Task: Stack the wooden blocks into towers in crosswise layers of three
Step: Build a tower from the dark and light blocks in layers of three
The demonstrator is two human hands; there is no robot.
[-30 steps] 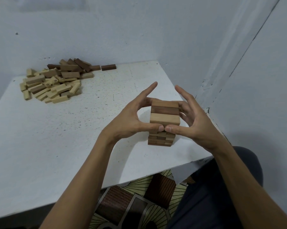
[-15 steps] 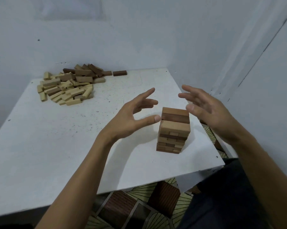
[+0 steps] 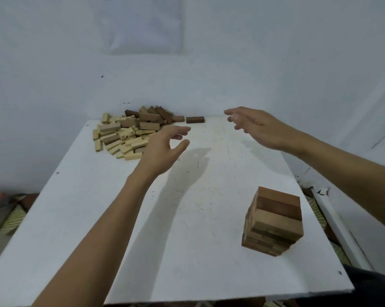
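- Bottom right corner, below counter edge: dark trouser leg. Patterned floor at lower left.
- Front right of white counter: tower of wooden blocks, upright, untouched, well apart from both hands. Top layer of three side by side: light nearest, dark in the middle, reddish-brown farthest. Layers below crosswise, edges a bit uneven low down.
- Mid counter, left of centre: left hand in the air, palm turned right. Fingers loosely spread and slightly bent, thumb apart, holding nothing. Shadow on the counter just right of it.
- Slightly farther, right of centre: right hand in the air, palm turned left and down. Fingers loosely spread, a little blurred, holding nothing.
- Far left of counter: loose pile of wooden blocks, pale ones nearer, dark ones at the back by the wall. Left hand across the pile's near right edge in view; contact: cannot tell.
- Just right of pile, at far edge: single dark block, lying flat, small gap to the rest.
- Behind everything: pale wall.
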